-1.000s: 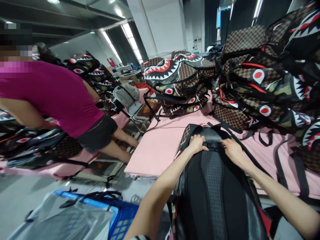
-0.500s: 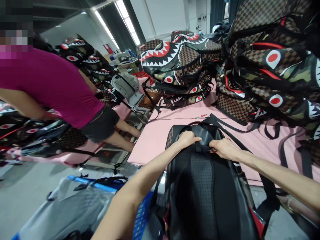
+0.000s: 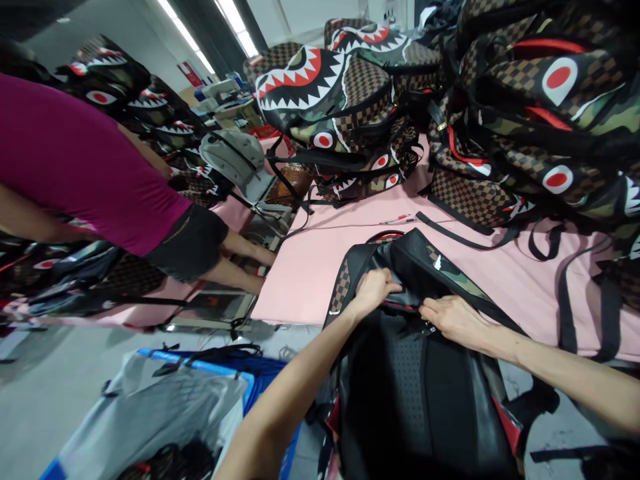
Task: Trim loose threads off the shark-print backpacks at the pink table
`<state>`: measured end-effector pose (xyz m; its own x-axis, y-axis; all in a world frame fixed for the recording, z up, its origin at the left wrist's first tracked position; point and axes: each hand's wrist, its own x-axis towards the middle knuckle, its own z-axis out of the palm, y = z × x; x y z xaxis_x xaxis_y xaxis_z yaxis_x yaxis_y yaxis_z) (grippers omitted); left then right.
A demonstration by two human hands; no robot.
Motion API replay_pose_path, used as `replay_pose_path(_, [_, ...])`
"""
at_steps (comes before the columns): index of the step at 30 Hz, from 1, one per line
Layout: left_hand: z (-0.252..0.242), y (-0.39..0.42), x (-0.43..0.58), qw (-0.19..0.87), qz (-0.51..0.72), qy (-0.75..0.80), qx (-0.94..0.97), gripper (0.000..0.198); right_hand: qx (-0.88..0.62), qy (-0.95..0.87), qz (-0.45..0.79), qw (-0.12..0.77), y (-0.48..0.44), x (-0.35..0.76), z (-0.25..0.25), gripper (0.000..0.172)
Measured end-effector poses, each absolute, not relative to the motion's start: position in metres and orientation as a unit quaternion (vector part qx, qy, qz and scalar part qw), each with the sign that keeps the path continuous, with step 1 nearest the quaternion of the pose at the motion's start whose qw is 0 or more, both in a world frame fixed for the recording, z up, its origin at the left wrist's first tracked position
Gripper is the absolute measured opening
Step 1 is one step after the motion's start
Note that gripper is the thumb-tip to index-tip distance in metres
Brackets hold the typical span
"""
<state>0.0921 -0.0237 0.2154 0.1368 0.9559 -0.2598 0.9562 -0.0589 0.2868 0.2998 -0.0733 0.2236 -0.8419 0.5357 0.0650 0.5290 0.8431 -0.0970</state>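
Head view: the bag fills the lower centre of the frame, back panel up, its top end on the pink table and its lower end reaching past the near edge. At a red-edged slit, the right hand pinches the black material, thumb against curled fingers; the left hand has its fingers bent over the flap above, though whether they pinch cannot be told. Uneven pulling there could strain the seam or catch lining. With so much overhang, a loosened grip might let the bag slide down. The strap hanging at lower right could snag. Pushed forward, the bag could knock the pen, or bump the bag pile at upper right, whose loose stacking looks prone to toppling.
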Motion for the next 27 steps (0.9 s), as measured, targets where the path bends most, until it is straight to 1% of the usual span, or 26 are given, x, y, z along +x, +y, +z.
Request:
replay_pose_path(3, [0.209,-0.049,0.091,0.190,0.034,0.634,0.749,0.038,-0.301,-0.949,0.084,0.041,-0.077,0.307,0.215,0.040])
replay_pose_path(6, [0.207,-0.048,0.100,0.170,0.020,0.617,0.768,0.039,-0.328,-0.932,0.148,0.041,-0.080,0.308,0.212,0.046])
replay_pose_path(9, [0.208,-0.031,0.120,0.156,-0.015,0.606,0.780,0.033,-0.338,-0.925,0.166,0.044,-0.081,0.306,0.210,0.044])
replay_pose_path(12, [0.206,-0.017,0.138,0.168,-0.039,0.624,0.763,0.020,-0.327,-0.932,0.153,0.036,-0.078,0.306,0.206,0.038])
replay_pose_path(14, [0.202,-0.014,0.144,0.176,-0.041,0.636,0.750,0.016,-0.318,-0.938,0.138,0.024,-0.074,0.306,0.204,0.036])
replay_pose_path(20, [0.194,-0.031,0.137,0.190,-0.004,0.653,0.733,0.023,-0.312,-0.944,0.108,-0.008,-0.067,0.305,0.206,0.036])
replay_pose_path(27, [0.186,-0.043,0.130,0.221,0.043,0.680,0.698,0.013,-0.324,-0.931,0.162,0.042,-0.067,0.308,0.204,0.044])
